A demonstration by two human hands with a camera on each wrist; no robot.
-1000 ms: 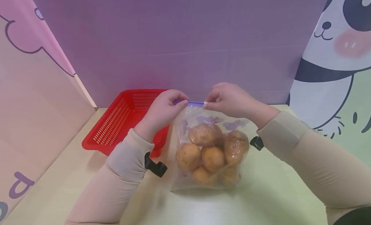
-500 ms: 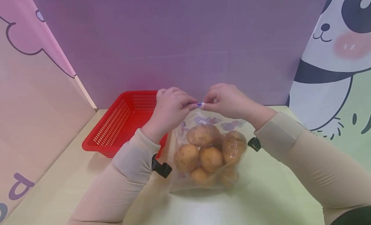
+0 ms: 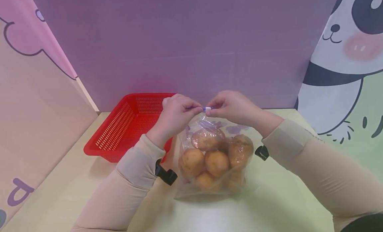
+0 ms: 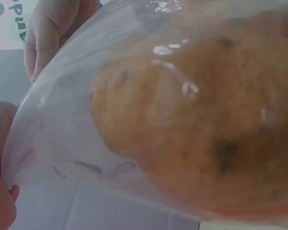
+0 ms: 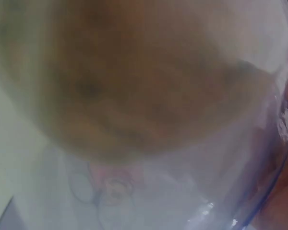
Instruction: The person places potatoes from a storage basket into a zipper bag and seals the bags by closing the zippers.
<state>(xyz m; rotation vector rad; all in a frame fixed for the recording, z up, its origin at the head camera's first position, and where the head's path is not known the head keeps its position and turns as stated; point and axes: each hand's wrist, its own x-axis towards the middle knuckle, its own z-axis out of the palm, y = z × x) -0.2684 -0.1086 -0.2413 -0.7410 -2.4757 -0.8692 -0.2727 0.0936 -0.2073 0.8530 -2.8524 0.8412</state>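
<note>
A clear zip bag (image 3: 185, 193) with several potatoes (image 3: 216, 163) inside stands on the table between both arms. Its purple zip strip runs along the top, with a white slider (image 3: 208, 109) on it. My left hand (image 3: 177, 114) pinches the strip from the left. Close beside it, my right hand (image 3: 233, 108) pinches the strip at the slider with thumb and fingers. Only a short piece of purple shows between the two hands. In the left wrist view a spotted potato (image 4: 182, 115) fills much of the picture behind the plastic; the right wrist view is blurred.
A red plastic basket (image 3: 103, 151) with slotted sides sits left of the bag, partly behind the left forearm. A purple panel (image 3: 191, 42) rises behind the pale table (image 3: 287, 192). Cartoon-printed panels stand at both sides.
My left hand has slid right along the zip strip, close to the right hand, so less purple shows. My right hand has dropped slightly and shifted a little left, with the bag's top.
</note>
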